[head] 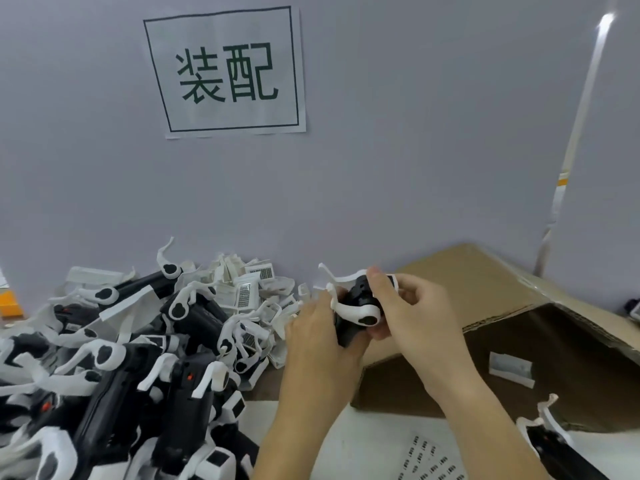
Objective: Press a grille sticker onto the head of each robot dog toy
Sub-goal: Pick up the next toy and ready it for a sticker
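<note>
A black and white robot dog toy is held up in both hands above the table's middle. My left hand grips its black body from the left and below. My right hand curls over its right end, the thumb on top near the head. The grille sticker cannot be made out on the toy. A sheet of small grille stickers lies on the table by my right forearm. Several more robot dog toys lie heaped at the left.
Spent white sticker backings are piled against the wall behind the heap. An open cardboard box stands at the right with a white scrap inside. Another robot dog lies at the box's near corner. A paper sign hangs on the wall.
</note>
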Action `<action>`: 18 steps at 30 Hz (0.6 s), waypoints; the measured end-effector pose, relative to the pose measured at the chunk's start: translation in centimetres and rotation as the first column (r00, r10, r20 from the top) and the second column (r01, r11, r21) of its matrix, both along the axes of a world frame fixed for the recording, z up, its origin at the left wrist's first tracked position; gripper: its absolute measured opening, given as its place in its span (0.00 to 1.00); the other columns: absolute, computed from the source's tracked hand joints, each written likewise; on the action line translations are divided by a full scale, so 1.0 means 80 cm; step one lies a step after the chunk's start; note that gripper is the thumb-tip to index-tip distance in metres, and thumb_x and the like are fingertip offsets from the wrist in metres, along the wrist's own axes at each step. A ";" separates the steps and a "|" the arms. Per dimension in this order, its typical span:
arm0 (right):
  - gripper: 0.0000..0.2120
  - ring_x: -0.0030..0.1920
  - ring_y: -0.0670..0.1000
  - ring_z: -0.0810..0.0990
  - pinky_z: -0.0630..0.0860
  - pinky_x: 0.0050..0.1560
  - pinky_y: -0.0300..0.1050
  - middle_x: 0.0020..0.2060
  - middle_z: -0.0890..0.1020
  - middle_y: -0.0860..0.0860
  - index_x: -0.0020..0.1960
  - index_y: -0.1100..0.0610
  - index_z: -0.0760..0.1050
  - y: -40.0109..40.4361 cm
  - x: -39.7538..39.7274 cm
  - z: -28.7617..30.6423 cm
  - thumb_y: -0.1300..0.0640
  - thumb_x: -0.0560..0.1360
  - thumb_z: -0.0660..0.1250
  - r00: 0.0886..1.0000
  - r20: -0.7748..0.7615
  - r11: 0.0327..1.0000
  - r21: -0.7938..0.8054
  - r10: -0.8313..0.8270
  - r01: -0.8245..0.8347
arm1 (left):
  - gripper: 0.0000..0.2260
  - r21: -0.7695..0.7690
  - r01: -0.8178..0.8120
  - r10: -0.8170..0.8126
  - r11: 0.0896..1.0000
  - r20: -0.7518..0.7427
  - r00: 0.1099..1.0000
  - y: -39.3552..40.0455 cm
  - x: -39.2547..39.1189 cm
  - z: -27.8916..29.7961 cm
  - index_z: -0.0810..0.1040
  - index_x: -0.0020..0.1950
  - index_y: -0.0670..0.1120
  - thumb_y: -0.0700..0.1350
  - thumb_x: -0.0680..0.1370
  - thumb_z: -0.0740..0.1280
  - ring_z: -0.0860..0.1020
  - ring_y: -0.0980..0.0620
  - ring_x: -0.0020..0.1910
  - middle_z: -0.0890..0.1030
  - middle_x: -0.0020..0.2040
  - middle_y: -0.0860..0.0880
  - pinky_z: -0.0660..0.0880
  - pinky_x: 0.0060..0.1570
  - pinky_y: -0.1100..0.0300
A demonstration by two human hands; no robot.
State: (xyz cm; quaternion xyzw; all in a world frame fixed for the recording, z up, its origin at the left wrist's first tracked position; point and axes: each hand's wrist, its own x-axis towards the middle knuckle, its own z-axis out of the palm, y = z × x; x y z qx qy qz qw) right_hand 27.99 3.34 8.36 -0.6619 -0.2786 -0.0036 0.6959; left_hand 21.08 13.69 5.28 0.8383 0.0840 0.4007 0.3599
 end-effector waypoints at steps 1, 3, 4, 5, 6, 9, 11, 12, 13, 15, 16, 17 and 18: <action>0.17 0.28 0.49 0.81 0.80 0.33 0.40 0.31 0.84 0.54 0.40 0.55 0.84 -0.004 -0.003 0.004 0.45 0.79 0.67 0.999 0.006 0.999 0.008 0.035 -0.035 | 0.14 -0.021 0.058 -0.058 0.998 0.018 0.998 0.000 -0.001 0.002 0.77 0.54 0.59 0.42 0.76 0.74 0.78 0.60 0.52 0.82 0.47 0.60 0.75 0.54 0.63; 0.18 0.28 0.49 0.80 0.78 0.33 0.38 0.29 0.82 0.53 0.38 0.50 0.84 -0.012 -0.007 0.010 0.46 0.81 0.64 0.992 0.030 0.992 0.024 0.121 -0.122 | 0.15 -0.143 0.140 -0.130 0.980 0.076 0.989 0.002 -0.005 0.002 0.79 0.52 0.60 0.39 0.77 0.72 0.80 0.63 0.51 0.84 0.48 0.62 0.76 0.51 0.68; 0.18 0.30 0.48 0.79 0.77 0.33 0.36 0.29 0.82 0.50 0.36 0.48 0.84 -0.014 -0.007 0.011 0.47 0.82 0.63 0.989 0.056 0.990 0.024 0.140 -0.142 | 0.13 -0.229 0.168 -0.147 0.959 0.107 0.983 0.003 -0.007 0.003 0.80 0.52 0.59 0.40 0.78 0.72 0.82 0.62 0.51 0.85 0.49 0.62 0.77 0.51 0.66; 0.17 0.32 0.45 0.80 0.76 0.35 0.35 0.31 0.83 0.47 0.37 0.46 0.84 -0.014 -0.005 0.012 0.50 0.82 0.63 0.987 0.087 0.991 0.007 0.135 -0.136 | 0.09 -0.320 0.200 -0.161 0.926 0.146 0.976 0.003 -0.008 0.003 0.81 0.52 0.57 0.42 0.78 0.71 0.83 0.60 0.50 0.86 0.49 0.60 0.79 0.50 0.63; 0.13 0.35 0.41 0.81 0.76 0.37 0.33 0.34 0.84 0.43 0.42 0.44 0.84 -0.014 -0.004 0.009 0.51 0.82 0.64 0.986 0.123 0.994 -0.029 0.112 -0.110 | 0.06 -0.428 0.242 -0.178 0.871 0.183 0.967 0.003 -0.009 0.003 0.81 0.54 0.54 0.45 0.78 0.70 0.84 0.57 0.50 0.86 0.49 0.57 0.80 0.49 0.62; 0.08 0.51 0.32 0.78 0.72 0.46 0.23 0.50 0.82 0.38 0.59 0.43 0.78 -0.013 0.000 0.001 0.48 0.80 0.65 0.974 0.198 0.972 -0.228 0.111 -0.065 | 0.14 -0.735 0.335 -0.190 0.590 0.277 0.942 0.007 -0.009 0.005 0.82 0.58 0.50 0.53 0.76 0.66 0.84 0.49 0.55 0.87 0.53 0.48 0.79 0.57 0.51; 0.08 0.53 0.30 0.77 0.74 0.50 0.25 0.51 0.82 0.36 0.58 0.40 0.76 -0.011 -0.004 0.000 0.48 0.80 0.66 0.961 0.212 0.944 -0.312 0.179 -0.107 | 0.13 -0.806 0.298 -0.160 0.511 0.251 0.955 0.009 -0.008 0.007 0.82 0.61 0.51 0.54 0.80 0.65 0.83 0.46 0.56 0.86 0.56 0.45 0.76 0.63 0.43; 0.05 0.53 0.31 0.78 0.75 0.51 0.28 0.49 0.83 0.36 0.54 0.38 0.77 -0.010 -0.007 0.001 0.48 0.80 0.66 0.949 0.232 0.931 -0.341 0.215 -0.127 | 0.13 -0.817 0.267 -0.145 0.511 0.224 0.964 0.009 -0.007 0.007 0.81 0.61 0.51 0.55 0.82 0.64 0.82 0.46 0.55 0.86 0.56 0.44 0.76 0.63 0.42; 0.05 0.52 0.33 0.79 0.76 0.51 0.30 0.47 0.84 0.36 0.50 0.39 0.78 -0.008 -0.011 0.001 0.49 0.80 0.67 0.934 0.263 0.920 -0.368 0.243 -0.136 | 0.13 -0.821 0.248 -0.130 0.514 0.211 0.969 0.011 -0.006 0.006 0.81 0.61 0.51 0.54 0.82 0.64 0.82 0.46 0.54 0.86 0.55 0.45 0.76 0.62 0.43; 0.02 0.49 0.39 0.81 0.78 0.48 0.36 0.45 0.84 0.40 0.49 0.44 0.79 -0.005 -0.015 -0.002 0.50 0.78 0.69 0.917 0.288 0.902 -0.407 0.277 -0.145 | 0.12 -0.816 0.250 -0.121 0.521 0.220 0.968 0.014 -0.006 0.005 0.82 0.60 0.50 0.53 0.82 0.64 0.84 0.49 0.55 0.87 0.54 0.48 0.78 0.58 0.49; 0.03 0.47 0.41 0.81 0.78 0.46 0.37 0.44 0.84 0.42 0.50 0.46 0.79 -0.002 -0.016 -0.004 0.49 0.77 0.70 0.910 0.299 0.891 -0.432 0.287 -0.139 | 0.11 -0.812 0.253 -0.120 0.526 0.224 0.967 0.015 -0.006 0.005 0.82 0.59 0.50 0.53 0.82 0.64 0.84 0.50 0.55 0.87 0.53 0.49 0.78 0.55 0.52; 0.05 0.46 0.42 0.80 0.77 0.43 0.37 0.43 0.83 0.43 0.50 0.47 0.78 0.000 -0.017 -0.006 0.49 0.76 0.71 0.904 0.317 0.883 -0.453 0.288 -0.122 | 0.10 -0.807 0.255 -0.116 0.533 0.229 0.966 0.016 -0.007 0.006 0.82 0.58 0.51 0.52 0.82 0.64 0.85 0.51 0.54 0.87 0.53 0.50 0.77 0.53 0.54; 0.07 0.46 0.42 0.79 0.75 0.42 0.36 0.43 0.81 0.44 0.51 0.46 0.77 0.004 -0.017 -0.008 0.48 0.74 0.72 0.901 0.337 0.878 -0.469 0.274 -0.092 | 0.10 -0.801 0.259 -0.115 0.540 0.235 0.965 0.016 -0.007 0.007 0.83 0.57 0.51 0.52 0.82 0.65 0.85 0.53 0.53 0.87 0.52 0.51 0.77 0.51 0.56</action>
